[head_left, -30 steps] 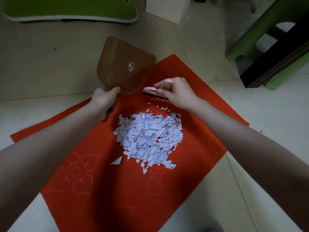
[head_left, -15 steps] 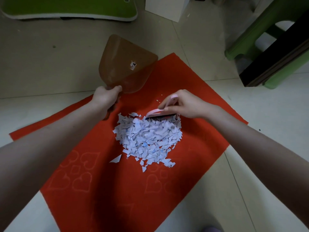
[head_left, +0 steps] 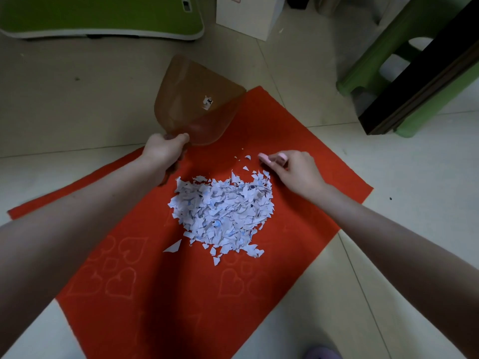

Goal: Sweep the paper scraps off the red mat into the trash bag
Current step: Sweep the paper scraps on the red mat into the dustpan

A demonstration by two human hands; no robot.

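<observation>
A heap of white paper scraps [head_left: 223, 208] lies in the middle of the red mat [head_left: 160, 294] on the tiled floor. My left hand [head_left: 166, 151] grips the handle of a brown translucent dustpan [head_left: 194, 104], which is lifted and tilted above the mat's far edge; one scrap sticks to its inside. My right hand [head_left: 293, 169] grips a small pink brush [head_left: 269, 158] at the heap's upper right corner. A few loose scraps [head_left: 245, 161] lie just beyond the heap. No trash bag is in view.
A green and white board [head_left: 103, 19] lies on the floor at the far left. A white box [head_left: 248, 14] stands behind the mat. A green stool [head_left: 388, 60] and a dark plank [head_left: 425, 73] stand at the far right. A purple slipper [head_left: 324, 353] shows at the bottom edge.
My right hand dragged the brush toward me into the heap's far edge, bunching the scraps, then shifted right to the heap's upper right corner. The dustpan has hardly moved.
</observation>
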